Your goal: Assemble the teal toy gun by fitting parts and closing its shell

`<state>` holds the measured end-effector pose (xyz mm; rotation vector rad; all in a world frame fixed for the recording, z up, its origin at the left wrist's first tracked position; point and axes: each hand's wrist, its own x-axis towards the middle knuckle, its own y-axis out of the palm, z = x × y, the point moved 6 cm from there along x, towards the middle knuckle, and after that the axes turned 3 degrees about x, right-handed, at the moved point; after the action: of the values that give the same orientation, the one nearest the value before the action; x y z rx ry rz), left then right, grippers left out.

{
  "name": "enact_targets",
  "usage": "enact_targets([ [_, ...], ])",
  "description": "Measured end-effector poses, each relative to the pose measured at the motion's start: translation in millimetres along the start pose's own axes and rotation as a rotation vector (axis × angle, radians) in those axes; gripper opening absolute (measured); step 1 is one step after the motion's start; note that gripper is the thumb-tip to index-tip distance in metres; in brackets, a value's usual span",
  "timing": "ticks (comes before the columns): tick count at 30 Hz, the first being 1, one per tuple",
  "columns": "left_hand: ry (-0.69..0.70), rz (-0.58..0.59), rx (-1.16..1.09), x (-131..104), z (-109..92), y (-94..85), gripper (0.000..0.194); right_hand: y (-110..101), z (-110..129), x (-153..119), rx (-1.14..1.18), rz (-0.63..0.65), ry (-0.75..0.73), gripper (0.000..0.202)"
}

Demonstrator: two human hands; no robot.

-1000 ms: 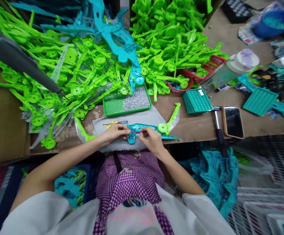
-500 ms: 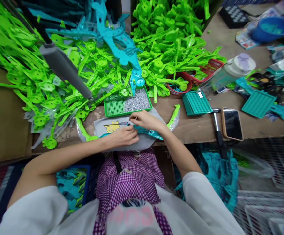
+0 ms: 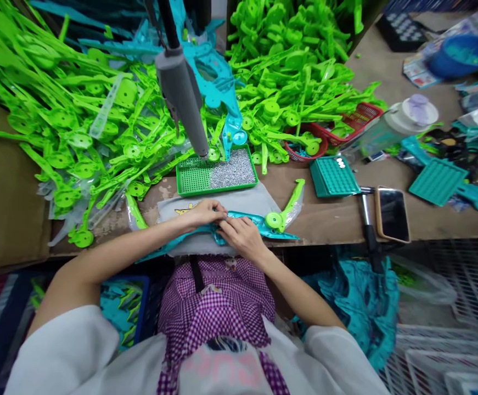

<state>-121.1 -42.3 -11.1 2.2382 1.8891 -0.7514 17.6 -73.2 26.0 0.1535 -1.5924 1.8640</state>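
A long teal plastic part (image 3: 249, 219) lies across the grey cloth (image 3: 259, 197) at the front of the bench. My left hand (image 3: 206, 212) is over its middle, fingertips pinched together; anything small between them is hidden. My right hand (image 3: 242, 236) is closed on the part's near edge, its fingertips almost meeting the left ones. A lime-green arm piece (image 3: 282, 216) rests with its round end against the teal part on the right. Another lime-green piece (image 3: 135, 213) lies to the left. Beyond the hands stands a green tray (image 3: 189, 189) holding small silvery screws (image 3: 234, 169).
A grey electric screwdriver (image 3: 183, 96) hangs above the tray. Heaps of lime-green parts (image 3: 78, 140) cover the back of the bench. To the right are red baskets (image 3: 360, 115), teal trays (image 3: 333, 176), a bottle (image 3: 382, 129), a hammer (image 3: 368, 219) and a phone (image 3: 392, 214).
The screwdriver has swung right to hang over the tray. My left hand has moved away from me and my right hand nearer. More of the teal part now shows.
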Motion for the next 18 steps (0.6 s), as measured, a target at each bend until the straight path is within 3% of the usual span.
enact_targets([
  [3,0.046,-0.017,-0.055,-10.6,-0.3,3.3,0.017,-5.6,-17.8,1.8,0.169,-0.043,0.189,0.020],
  [7,0.384,-0.175,0.293,-40.1,-18.0,6.5,0.013,-7.6,-45.9,-4.2,0.444,-0.040,0.487,0.020],
  [11,0.577,-0.333,0.610,-68.2,-14.2,25.6,0.017,-1.1,-52.4,-0.7,0.601,0.053,0.477,0.020],
  [14,0.591,-0.535,0.704,-76.6,-4.1,37.1,0.017,1.3,-53.8,4.0,0.589,0.153,0.441,0.017],
  [18,0.560,-0.682,0.711,-72.2,3.1,48.1,0.017,0.1,-57.7,7.1,0.646,0.286,0.432,0.013],
])
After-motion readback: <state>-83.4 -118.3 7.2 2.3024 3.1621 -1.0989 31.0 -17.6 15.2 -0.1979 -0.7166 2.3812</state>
